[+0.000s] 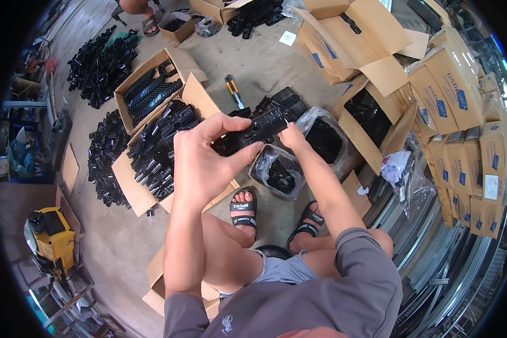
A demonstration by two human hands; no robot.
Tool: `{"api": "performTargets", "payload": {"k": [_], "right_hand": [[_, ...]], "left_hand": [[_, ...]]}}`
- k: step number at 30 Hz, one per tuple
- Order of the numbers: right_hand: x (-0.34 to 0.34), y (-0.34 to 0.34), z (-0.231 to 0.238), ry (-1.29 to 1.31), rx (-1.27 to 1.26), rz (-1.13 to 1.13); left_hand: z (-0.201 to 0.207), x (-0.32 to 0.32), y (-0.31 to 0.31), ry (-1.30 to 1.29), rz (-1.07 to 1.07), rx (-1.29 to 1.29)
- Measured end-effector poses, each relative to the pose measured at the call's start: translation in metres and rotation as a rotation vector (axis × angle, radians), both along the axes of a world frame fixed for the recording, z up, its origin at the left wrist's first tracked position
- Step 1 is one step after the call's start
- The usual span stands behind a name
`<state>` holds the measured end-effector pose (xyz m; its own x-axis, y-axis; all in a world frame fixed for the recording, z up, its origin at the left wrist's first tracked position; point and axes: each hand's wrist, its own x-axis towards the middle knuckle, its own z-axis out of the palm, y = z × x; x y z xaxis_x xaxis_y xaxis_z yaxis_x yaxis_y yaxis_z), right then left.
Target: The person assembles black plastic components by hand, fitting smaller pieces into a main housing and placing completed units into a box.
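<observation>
My left hand (217, 141) grips a black bracket-like part (266, 124) with small holes, thumb below and fingers above. At the part's right end is my right hand (292, 138), its fingers closed; whatever they pinch is too small or hidden to make out. Beneath my hands stand two plastic-lined boxes of small dark pieces: a nearer box (277, 173) and a farther box (324, 141). Just beyond the held part, similar black parts (287, 103) lie in a row on the floor.
Open cartons of black parts stand at the left (130, 151) and right (372, 115), with loose heaps (101, 67) beyond. An orange-handled tool (234, 90) lies ahead. Stacked cartons (450, 96) and metal profiles (434, 253) line the right. A yellow machine (57, 239) stands left. Another person's foot (150, 25) shows far off.
</observation>
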<state>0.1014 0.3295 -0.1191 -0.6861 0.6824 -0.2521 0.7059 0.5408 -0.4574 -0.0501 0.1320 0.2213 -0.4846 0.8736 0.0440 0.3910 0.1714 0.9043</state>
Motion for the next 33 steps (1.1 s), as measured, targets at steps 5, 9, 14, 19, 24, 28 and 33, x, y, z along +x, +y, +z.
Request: {"api": "performTargets", "payload": {"k": [5,9,14,19,24,28,33], "right_hand": [[-0.011,0.003,-0.041,-0.051,-0.071,-0.148],[-0.019,-0.008,-0.049,-0.016,-0.071,-0.176],[-0.018,-0.007,-0.072,0.1,-0.1,-0.229],[-0.026,-0.011,-0.077,0.094,-0.182,-0.351],[-0.029,-0.007,-0.072,0.073,-0.301,-0.535],[-0.038,-0.006,-0.063,-0.011,-0.315,-0.576],[-0.036,-0.002,-0.058,-0.058,-0.282,-0.518]], "left_hand": [[-0.005,-0.006,0.008,0.025,-0.001,-0.052],[-0.013,-0.012,0.01,0.03,0.017,-0.073],[-0.012,-0.009,0.02,-0.001,-0.008,-0.088],[-0.02,-0.011,0.019,0.033,-0.005,-0.052],[-0.016,-0.014,0.02,0.045,-0.017,-0.119],[-0.017,-0.015,0.019,0.046,-0.01,-0.128],[-0.017,-0.014,0.018,-0.006,0.005,-0.121]]}}
